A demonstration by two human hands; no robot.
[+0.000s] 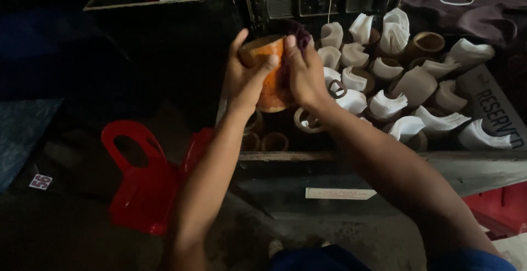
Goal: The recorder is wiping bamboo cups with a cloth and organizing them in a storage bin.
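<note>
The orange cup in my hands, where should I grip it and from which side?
Grip the orange cup around its round side wall, from the left, as the left hand does now. It is tilted with its open rim toward the upper left, and the right hand presses a dark cloth against its right side, so the left wall is free.

Two hands (274,76), one orange cup (270,79), one red bag (145,191).

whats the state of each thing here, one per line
left hand: gripping the bamboo cup
right hand: pressing a dark cloth on the cup
bamboo cup: held up, tilted
dark cloth: bunched over the cup
napkin holders: mostly filled with folded white napkins
red bag: lying open
</note>
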